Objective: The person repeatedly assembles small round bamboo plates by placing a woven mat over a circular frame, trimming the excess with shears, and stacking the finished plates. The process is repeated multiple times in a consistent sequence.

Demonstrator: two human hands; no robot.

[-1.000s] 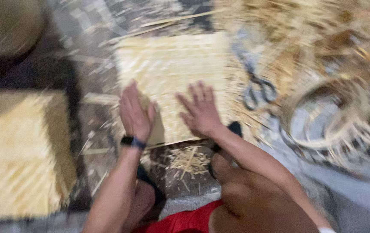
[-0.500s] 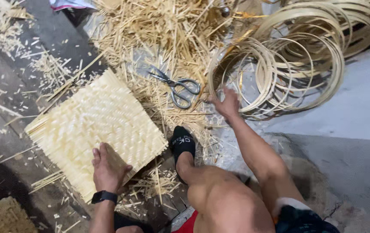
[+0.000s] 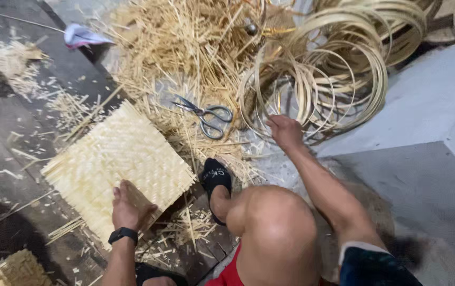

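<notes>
1. I saw my left hand [image 3: 128,207] lying flat on the near corner of the woven mat [image 3: 116,164], fingers spread and open, pressing it to the floor and gripping nothing.
2. My right hand [image 3: 285,131] was stretched out ahead, at the near edge of the hoops [image 3: 333,69], a loose coil of thin bamboo rings. The fingers were curled at the lowest strands; whether they had actually closed on a strand I could not tell, since the knuckles faced the camera.
3. The relation that counted: the hoops lay straight beyond the right fingers and a little to the right of them, touching or just short of touching. The left hand was well apart from them, across my knee [image 3: 277,222] and foot [image 3: 215,180]. So the right hand was plainly the nearer one.
4. The mat lay as a tilted square, one diagonal running from my left hand away toward the scissors [image 3: 206,114], which sat on the straw [image 3: 185,47] between the mat and the hoops, nearer the right hand.
5. Hard to read: the far side of the hoops ran out of frame at the top right; single rings tangled together, so I could not pick one out. My right fingertips were hidden. A second mat [image 3: 10,270] was cut off at the lower left corner.
</notes>
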